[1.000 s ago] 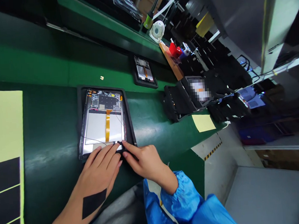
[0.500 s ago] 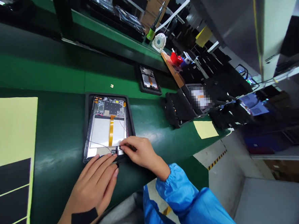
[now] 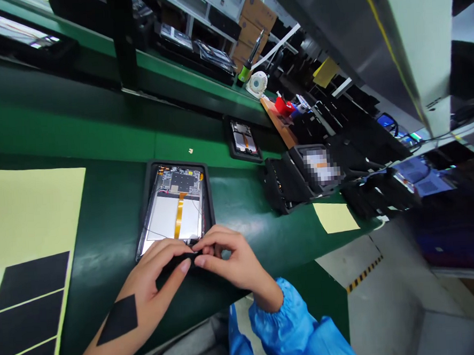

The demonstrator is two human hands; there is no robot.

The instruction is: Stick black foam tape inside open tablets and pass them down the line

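Note:
An opened tablet (image 3: 171, 216) lies in a black tray (image 3: 209, 200) on the green bench. Its circuit board (image 3: 183, 182), white battery area and orange ribbon cable (image 3: 179, 217) are exposed. At the near edge, my left hand (image 3: 154, 276) is closed, fingers above and thumb in front, with something dark between them. Beside it my right hand (image 3: 234, 258) pinches with thumb and forefinger at the same dark spot. The fingers hide the tablet's near end, so I cannot tell whether they grip the tray's rim or a small black piece. A black patch (image 3: 118, 320) sticks to my left wrist.
On the left lies a yellow sheet (image 3: 26, 217) with black rectangles (image 3: 30, 281). Another tablet in a tray (image 3: 243, 139) sits farther back. Stacked black trays (image 3: 287, 177) stand at right, near a yellow sheet (image 3: 336, 217). A small white fan (image 3: 257, 84) stands beyond.
My right hand has drawn back from the tablet's surface to its near edge. My left hand, flat before, has curled its fingers and thumb together there. The view has shifted slightly.

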